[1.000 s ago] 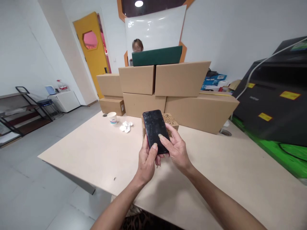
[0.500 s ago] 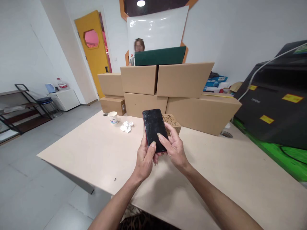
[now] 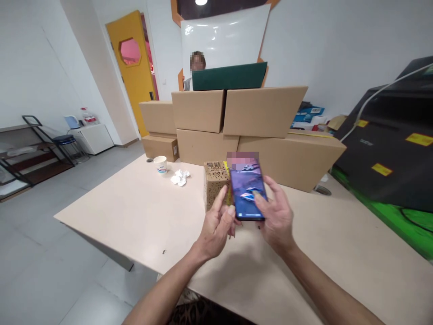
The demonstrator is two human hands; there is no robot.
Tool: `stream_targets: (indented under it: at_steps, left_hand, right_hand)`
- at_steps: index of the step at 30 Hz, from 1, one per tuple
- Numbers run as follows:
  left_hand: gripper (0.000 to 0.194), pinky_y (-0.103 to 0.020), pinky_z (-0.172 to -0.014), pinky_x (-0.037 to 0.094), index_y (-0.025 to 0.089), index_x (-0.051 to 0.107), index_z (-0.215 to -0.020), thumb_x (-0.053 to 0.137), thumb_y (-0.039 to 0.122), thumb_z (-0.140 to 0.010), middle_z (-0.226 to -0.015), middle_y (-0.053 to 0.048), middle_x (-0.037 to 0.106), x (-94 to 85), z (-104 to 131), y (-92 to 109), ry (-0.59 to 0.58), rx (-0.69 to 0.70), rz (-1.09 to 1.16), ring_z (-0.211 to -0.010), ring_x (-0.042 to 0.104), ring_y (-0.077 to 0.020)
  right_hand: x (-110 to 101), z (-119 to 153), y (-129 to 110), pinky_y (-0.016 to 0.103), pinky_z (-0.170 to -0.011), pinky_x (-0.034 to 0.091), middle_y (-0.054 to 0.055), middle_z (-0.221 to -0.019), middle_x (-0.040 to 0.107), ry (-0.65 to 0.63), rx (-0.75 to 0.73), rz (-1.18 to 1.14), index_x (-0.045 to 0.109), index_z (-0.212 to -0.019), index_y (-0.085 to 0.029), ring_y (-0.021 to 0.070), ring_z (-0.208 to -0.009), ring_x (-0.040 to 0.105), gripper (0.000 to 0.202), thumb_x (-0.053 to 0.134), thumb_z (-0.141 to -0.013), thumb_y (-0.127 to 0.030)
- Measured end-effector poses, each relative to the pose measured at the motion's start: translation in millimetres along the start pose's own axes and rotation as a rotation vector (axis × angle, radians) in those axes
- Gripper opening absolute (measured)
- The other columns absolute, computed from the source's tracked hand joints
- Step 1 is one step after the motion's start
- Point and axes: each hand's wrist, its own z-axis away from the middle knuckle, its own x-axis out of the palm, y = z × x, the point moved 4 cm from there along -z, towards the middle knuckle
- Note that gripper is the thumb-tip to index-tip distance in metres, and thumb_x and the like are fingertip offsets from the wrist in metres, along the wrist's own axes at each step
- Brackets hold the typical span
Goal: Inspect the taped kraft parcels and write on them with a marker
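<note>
A smartphone (image 3: 246,184) with its screen lit is tilted above the table, showing a blurred picture with blue and white shapes. My right hand (image 3: 277,216) grips it along the right side, the thumb lying over the lower screen. At the lower left corner is my left hand (image 3: 216,223), fingers apart and index finger stretched out. Its thumb tip meets the phone's edge, and some of its fingertips are partly hidden. Behind the hands stands a small brown box (image 3: 215,174) with dark speckles. A bit of something yellow shows between that box and the phone.
A paper cup (image 3: 160,164) and crumpled tissue (image 3: 180,178) are on the table (image 3: 118,212). Stacked cardboard boxes (image 3: 199,110) line its far side, topped by a dark green box (image 3: 230,76). A person (image 3: 188,84) is behind them. Black equipment (image 3: 382,131) stands at right.
The screen went from dark to lit. The phone moved right with my right hand, uncovering the speckled box. My left hand loosened, its index finger now extended.
</note>
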Motion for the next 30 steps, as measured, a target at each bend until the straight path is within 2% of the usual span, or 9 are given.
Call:
stream_targets:
  at_steps: [5, 9, 12, 17, 21, 22, 24, 27, 30]
  left_hand:
    - [0.079, -0.021, -0.054, 0.048, 0.017, 0.036, -0.162, 0.062, 0.058, -0.1, -0.08, 0.0, 0.065, -20.0, 10, -6, 0.068, 0.024, -0.037, -0.056, 0.051, -0.0082]
    - [0.07, -0.02, -0.053, 0.047, 0.02, 0.043, -0.157, 0.068, 0.05, -0.099, -0.077, 0.001, 0.065, -37.1, 13, -4, 0.147, 0.042, -0.042, -0.057, 0.052, -0.0086]
    - [0.066, -0.02, -0.055, 0.048, 0.02, 0.046, -0.153, 0.07, 0.046, -0.098, -0.074, 0.002, 0.065, -45.1, 12, 0, 0.2, 0.08, -0.05, -0.057, 0.052, -0.0087]
    - [0.063, -0.021, -0.054, 0.047, 0.019, 0.051, -0.149, 0.073, 0.044, -0.096, -0.072, 0.003, 0.066, -58.1, 9, -1, 0.285, 0.122, -0.081, -0.055, 0.052, -0.0084]
    - [0.062, -0.021, -0.054, 0.047, 0.019, 0.053, -0.146, 0.076, 0.042, -0.093, -0.073, 0.003, 0.066, -71.0, 3, -3, 0.346, 0.143, -0.112, -0.055, 0.053, -0.0085]
    - [0.061, -0.022, -0.055, 0.047, 0.02, 0.054, -0.145, 0.076, 0.042, -0.093, -0.074, 0.003, 0.066, -74.0, 1, -4, 0.359, 0.149, -0.12, -0.056, 0.054, -0.0089]
    - [0.058, -0.022, -0.055, 0.047, 0.02, 0.055, -0.142, 0.075, 0.044, -0.092, -0.078, 0.003, 0.065, -79.9, -4, -7, 0.387, 0.154, -0.137, -0.058, 0.055, -0.0095]
    - [0.057, -0.023, -0.059, 0.048, 0.023, 0.057, -0.139, 0.076, 0.045, -0.09, -0.09, -0.001, 0.065, -89.4, -14, -15, 0.446, 0.151, -0.174, -0.066, 0.057, -0.0108]
    - [0.066, -0.03, -0.078, 0.054, 0.026, 0.056, -0.143, 0.079, 0.048, -0.086, -0.12, -0.009, 0.065, -97.8, -25, -25, 0.453, 0.15, -0.261, -0.092, 0.062, -0.0172]
  right_hand:
    - [-81, -23, -7, 0.018, -0.039, 0.036, -0.002, -0.083, 0.067, 0.341, -0.137, 0.123, 0.061, -0.13, -0.024, 0.0075, -0.049, 0.05, 0.078, 0.093, -0.065, -0.053]
    - [-151, -44, 15, 0.019, -0.037, 0.035, -0.004, -0.079, 0.065, 0.458, -0.024, 0.3, 0.061, -0.122, -0.023, 0.0079, -0.048, 0.048, 0.079, 0.094, -0.058, -0.055]
    - [-187, -49, 40, 0.02, -0.035, 0.034, -0.004, -0.072, 0.064, 0.549, 0.131, 0.416, 0.061, -0.111, -0.023, 0.009, -0.047, 0.047, 0.066, 0.091, -0.059, -0.048]
    - [-207, -49, 68, 0.019, -0.034, 0.033, -0.01, -0.057, 0.057, 0.588, 0.309, 0.355, 0.057, -0.106, -0.025, 0.0066, -0.036, 0.037, 0.054, 0.087, -0.062, -0.039]
    - [-214, -49, 67, 0.021, -0.038, 0.04, -0.006, -0.063, 0.064, 0.587, 0.323, 0.386, 0.058, -0.104, -0.025, 0.0119, -0.043, 0.054, 0.054, 0.088, -0.06, -0.034]
    - [-216, -49, 66, 0.021, -0.038, 0.04, -0.005, -0.063, 0.065, 0.574, 0.335, 0.416, 0.058, -0.103, -0.024, 0.0128, -0.044, 0.055, 0.054, 0.088, -0.06, -0.033]
    - [-220, -47, 62, 0.021, -0.034, 0.033, -0.006, -0.055, 0.06, 0.531, 0.363, 0.481, 0.059, -0.103, -0.024, 0.0115, -0.038, 0.047, 0.05, 0.086, -0.061, -0.033]
    - [-226, -43, 56, 0.022, -0.031, 0.027, -0.008, -0.045, 0.052, 0.467, 0.394, 0.536, 0.058, -0.099, -0.024, 0.0108, -0.032, 0.038, 0.045, 0.082, -0.063, -0.03]
    - [-232, -38, 53, 0.022, -0.032, 0.029, -0.007, -0.045, 0.053, 0.424, 0.432, 0.553, 0.058, -0.095, -0.024, 0.013, -0.034, 0.044, 0.043, 0.082, -0.059, -0.027]
